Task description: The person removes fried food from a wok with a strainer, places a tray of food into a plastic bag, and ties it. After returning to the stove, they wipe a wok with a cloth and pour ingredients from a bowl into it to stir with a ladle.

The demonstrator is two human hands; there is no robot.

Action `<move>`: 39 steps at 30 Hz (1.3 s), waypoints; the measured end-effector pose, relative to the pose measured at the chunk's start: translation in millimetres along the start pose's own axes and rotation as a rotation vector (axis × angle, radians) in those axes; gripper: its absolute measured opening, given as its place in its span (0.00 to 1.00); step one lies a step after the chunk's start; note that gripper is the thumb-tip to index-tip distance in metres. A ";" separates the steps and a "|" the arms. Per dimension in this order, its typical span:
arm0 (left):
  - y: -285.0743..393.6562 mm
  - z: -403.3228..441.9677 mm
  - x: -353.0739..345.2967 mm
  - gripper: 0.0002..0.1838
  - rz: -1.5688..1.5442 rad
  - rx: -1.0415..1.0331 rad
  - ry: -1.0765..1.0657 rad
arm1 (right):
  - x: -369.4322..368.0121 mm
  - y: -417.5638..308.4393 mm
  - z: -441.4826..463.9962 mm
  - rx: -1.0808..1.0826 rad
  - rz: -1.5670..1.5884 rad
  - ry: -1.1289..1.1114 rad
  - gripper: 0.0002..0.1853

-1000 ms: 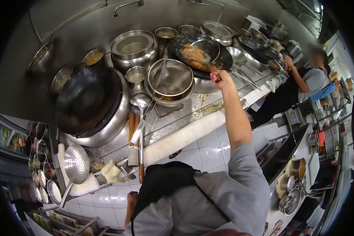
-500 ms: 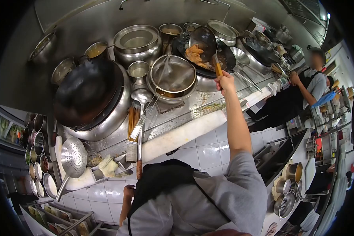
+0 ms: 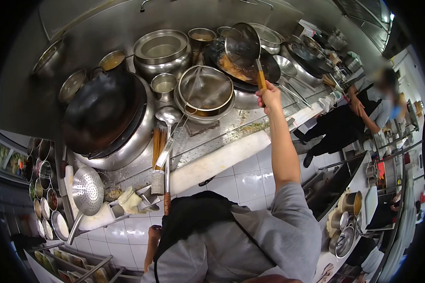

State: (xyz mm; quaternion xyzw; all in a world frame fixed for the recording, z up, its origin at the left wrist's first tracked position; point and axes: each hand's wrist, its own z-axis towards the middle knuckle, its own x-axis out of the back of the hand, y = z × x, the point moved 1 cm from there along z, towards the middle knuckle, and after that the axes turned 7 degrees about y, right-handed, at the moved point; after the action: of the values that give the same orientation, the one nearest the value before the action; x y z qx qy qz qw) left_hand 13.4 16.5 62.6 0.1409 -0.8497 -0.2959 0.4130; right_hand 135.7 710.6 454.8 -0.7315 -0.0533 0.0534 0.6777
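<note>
My right hand (image 3: 269, 97) is closed round the yellow handle of a round, dark skimmer (image 3: 242, 43). The skimmer is tilted over a black wok (image 3: 272, 69) on the range, and its bowl looks bare. Below it, orange-brown fried food (image 3: 234, 70) lies in the wok, partly hidden by the skimmer and blurred. My left hand (image 3: 154, 231) hangs low beside my black apron, away from the cooktop; its fingers are too dark and too covered to read. Closer to me, a wire strainer (image 3: 206, 88) rests over a metal bowl.
A large black wok (image 3: 101, 111) stands at the left. A ladle (image 3: 167, 114), a bamboo brush (image 3: 158, 155) and a perforated skimmer (image 3: 88, 191) lie along the front. Lidded pots (image 3: 163, 47) line the back. Another person (image 3: 349, 113) stands at the right.
The skimmer has tipped over and the fried food it held has dropped into the wok. The person at the right has shifted their arms and stance. My left hand stays low.
</note>
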 end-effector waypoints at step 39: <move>321.7 -68.8 121.4 0.15 0.036 -0.357 -0.668 | 4.3 110.7 -84.1 0.779 -0.822 0.344 0.42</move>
State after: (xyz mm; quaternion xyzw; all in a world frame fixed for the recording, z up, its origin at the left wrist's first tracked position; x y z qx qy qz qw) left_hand -6.2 183.8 370.2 -0.0528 -0.8749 -0.4617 0.1365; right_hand 153.2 620.0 350.8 -0.3461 -0.1982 -0.3172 0.8604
